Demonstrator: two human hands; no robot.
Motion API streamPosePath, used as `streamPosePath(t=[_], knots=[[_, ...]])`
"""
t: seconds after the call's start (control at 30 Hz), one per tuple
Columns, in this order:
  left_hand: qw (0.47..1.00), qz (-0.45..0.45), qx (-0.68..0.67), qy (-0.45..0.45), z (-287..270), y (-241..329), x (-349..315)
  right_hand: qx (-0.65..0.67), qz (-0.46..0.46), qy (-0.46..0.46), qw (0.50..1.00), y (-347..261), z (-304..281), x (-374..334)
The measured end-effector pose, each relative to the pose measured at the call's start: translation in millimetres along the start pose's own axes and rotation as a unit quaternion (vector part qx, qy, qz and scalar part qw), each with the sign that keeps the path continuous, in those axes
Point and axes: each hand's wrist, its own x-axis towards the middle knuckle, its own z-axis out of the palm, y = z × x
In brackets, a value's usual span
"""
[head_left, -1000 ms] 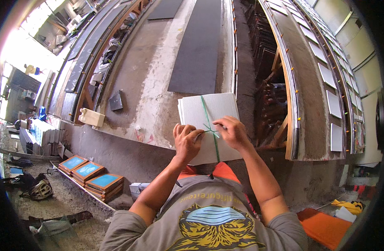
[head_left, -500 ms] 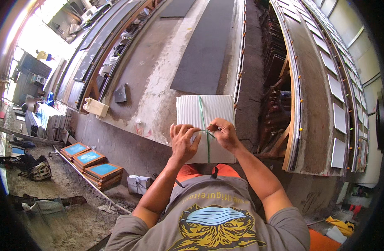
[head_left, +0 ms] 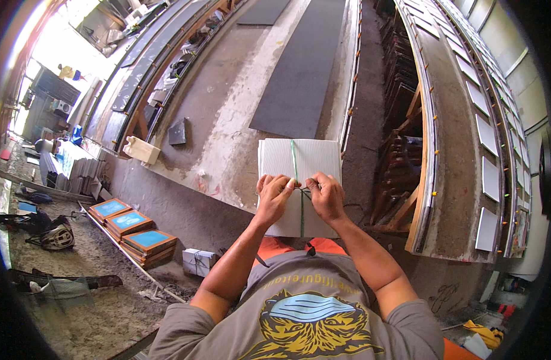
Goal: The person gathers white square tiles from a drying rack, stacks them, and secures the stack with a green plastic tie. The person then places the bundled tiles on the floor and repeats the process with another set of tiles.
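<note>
In front of my waist sits a squared stack of white, ridged sheets (head_left: 323, 157), at the near end of a long table. A green plastic string (head_left: 294, 155) runs down its middle and crosses near the center. My left hand (head_left: 275, 195) rests over the crossing with thumb and fingers pinched on the string. Close beside it, my right hand (head_left: 325, 195) is curled, its fingertips pinching the string too. The crossing is partly hidden under my fingers.
A long dark sheet (head_left: 299, 72) lies on the table (head_left: 227, 120) beyond the stack. A cream plastic container (head_left: 141, 150) stands at its left corner. Wood-framed blue screens (head_left: 148, 240) and a small tied bundle (head_left: 199, 262) are at lower left. Another long table (head_left: 455, 180) with white cards stands right.
My hands have come closer together at the string's crossing, the right one turning knuckles-up. The whole view has shifted slightly, so the stack appears a little further right.
</note>
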Motion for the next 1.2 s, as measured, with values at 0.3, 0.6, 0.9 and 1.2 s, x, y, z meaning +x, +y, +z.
streamPosePath(t=[0.3,0.6,0.9,1.2], knots=[[0.998,-0.029,-0.019,-0.055,-8,-15,1,-0.003,0.014,-0.001,1.0,-17,8,13],[0.99,-0.04,-0.093,-0.094,-14,-18,-2,-0.002,0.05,-0.053,0.997,-18,13,28],[0.994,-0.077,-0.058,-0.054,-11,-4,0,0.17,0.053,-0.046,0.983,-12,2,33],[0.993,-0.088,-0.063,-0.051,-7,-7,-1,-0.065,-0.095,-0.116,0.987,-19,-21,10]])
